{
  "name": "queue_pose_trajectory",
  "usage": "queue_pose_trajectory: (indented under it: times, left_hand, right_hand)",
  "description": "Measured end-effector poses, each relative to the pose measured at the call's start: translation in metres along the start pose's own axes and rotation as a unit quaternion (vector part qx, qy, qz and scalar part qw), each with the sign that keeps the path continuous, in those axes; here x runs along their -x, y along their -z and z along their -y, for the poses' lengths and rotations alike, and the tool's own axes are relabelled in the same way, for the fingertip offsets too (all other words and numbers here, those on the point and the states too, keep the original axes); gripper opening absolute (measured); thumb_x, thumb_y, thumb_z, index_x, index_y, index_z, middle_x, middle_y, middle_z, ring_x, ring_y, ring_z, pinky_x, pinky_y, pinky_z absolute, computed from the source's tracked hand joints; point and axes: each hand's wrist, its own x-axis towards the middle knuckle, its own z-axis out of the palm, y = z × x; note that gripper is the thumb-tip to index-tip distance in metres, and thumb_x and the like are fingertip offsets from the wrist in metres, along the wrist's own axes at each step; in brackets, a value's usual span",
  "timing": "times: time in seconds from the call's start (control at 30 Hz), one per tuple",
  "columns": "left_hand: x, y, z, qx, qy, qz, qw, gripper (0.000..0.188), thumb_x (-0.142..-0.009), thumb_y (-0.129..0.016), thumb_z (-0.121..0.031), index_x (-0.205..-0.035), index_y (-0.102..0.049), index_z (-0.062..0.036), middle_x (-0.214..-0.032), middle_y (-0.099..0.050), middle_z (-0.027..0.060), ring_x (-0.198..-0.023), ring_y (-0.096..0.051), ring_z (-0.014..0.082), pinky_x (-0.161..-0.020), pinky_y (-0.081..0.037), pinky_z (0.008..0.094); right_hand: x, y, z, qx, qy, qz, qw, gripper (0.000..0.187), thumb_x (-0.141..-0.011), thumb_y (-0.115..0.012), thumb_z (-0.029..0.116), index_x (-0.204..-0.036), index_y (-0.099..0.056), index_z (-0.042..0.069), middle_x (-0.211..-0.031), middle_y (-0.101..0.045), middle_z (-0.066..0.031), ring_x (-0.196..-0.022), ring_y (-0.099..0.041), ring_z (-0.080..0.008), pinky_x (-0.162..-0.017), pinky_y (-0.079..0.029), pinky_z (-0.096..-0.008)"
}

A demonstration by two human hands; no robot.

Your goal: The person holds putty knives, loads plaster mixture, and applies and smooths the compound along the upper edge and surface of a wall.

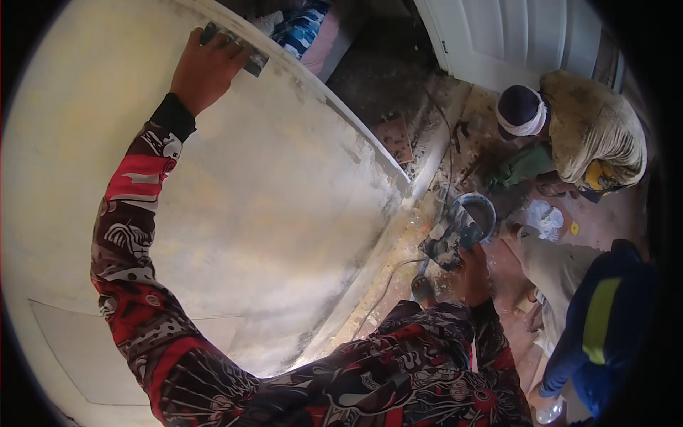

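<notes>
My left hand (206, 71) is raised at the upper left, fingers closed round a small flat scraper blade (257, 62) pressed to the pale wall (284, 178) near its edge. The blade is dark with whitish smears, and the fingers cover part of it. Lower on the right, my right hand (472, 276) grips a larger, flat, dark plate (448, 240) by its near edge. Pale paste streaks the plate. Just behind it stands a bucket (478, 212) with greyish content, partly hidden by the plate.
A person in a head wrap (594, 135) crouches at the right. Another in blue with a yellow stripe (605, 320) bends nearer. A white door (509, 39) stands at the back. A cable (449, 135), a brown board (395, 139) and a plastic bag (546, 218) lie on the dirty floor.
</notes>
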Motion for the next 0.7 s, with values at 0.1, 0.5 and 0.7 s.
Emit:
queue_pose_trajectory:
  times: [0.1,0.5,0.7]
  left_hand:
    - [-0.006,-0.009,0.006,-0.008,0.007,-0.059,0.998,0.035,-0.083,-0.061,-0.014,-0.118,-0.064,-0.0132,-0.117,-0.067,0.0020,-0.112,-0.058,0.0212,-0.098,-0.039,0.0501]
    - [-0.006,-0.024,0.003,-0.030,-0.001,0.004,1.000,0.035,-0.082,-0.061,-0.014,-0.118,-0.065,-0.0131,-0.118,-0.067,0.0013,-0.113,-0.057,0.0224,-0.098,-0.038,0.0491]
    - [-0.002,-0.036,0.006,0.017,0.010,-0.024,1.000,0.033,-0.083,-0.060,-0.013,-0.115,-0.066,-0.0144,-0.116,-0.068,0.0017,-0.111,-0.059,0.0215,-0.096,-0.039,0.0496]
  right_hand:
    - [-0.008,0.015,-0.014,-0.003,0.001,0.005,1.000,0.022,-0.093,-0.055,0.010,-0.115,-0.057,0.010,-0.103,-0.063,0.0008,-0.088,-0.065,-0.0115,-0.070,-0.056,-0.0293]
    - [-0.008,0.015,-0.012,-0.002,0.014,-0.008,1.000,0.021,-0.096,-0.053,0.008,-0.117,-0.057,0.010,-0.101,-0.063,0.0006,-0.087,-0.065,-0.0132,-0.071,-0.058,-0.0322]
    - [-0.008,0.015,-0.025,-0.054,0.025,-0.055,0.997,0.024,-0.097,-0.052,0.007,-0.120,-0.056,0.009,-0.102,-0.063,-0.0005,-0.087,-0.065,-0.0137,-0.071,-0.058,-0.0324]
